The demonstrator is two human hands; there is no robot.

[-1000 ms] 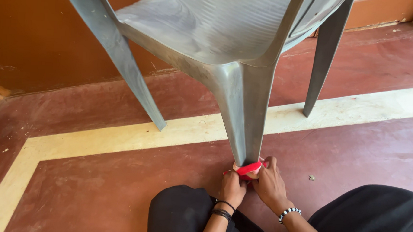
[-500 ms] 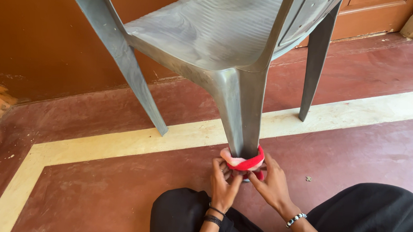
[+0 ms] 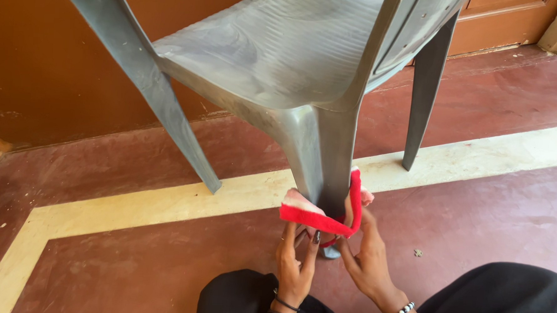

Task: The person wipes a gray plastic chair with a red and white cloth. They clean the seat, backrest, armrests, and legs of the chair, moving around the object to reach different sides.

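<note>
red cloth pinched by both raised hands.

head camera: worn on the person's head | looks down and forward at the floor | very close to the grey chair and both hands | only one view

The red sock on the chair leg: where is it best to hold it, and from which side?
Probably the sock's open rim, one hand per side from below: it rings the leg, stretched wide there.
</note>
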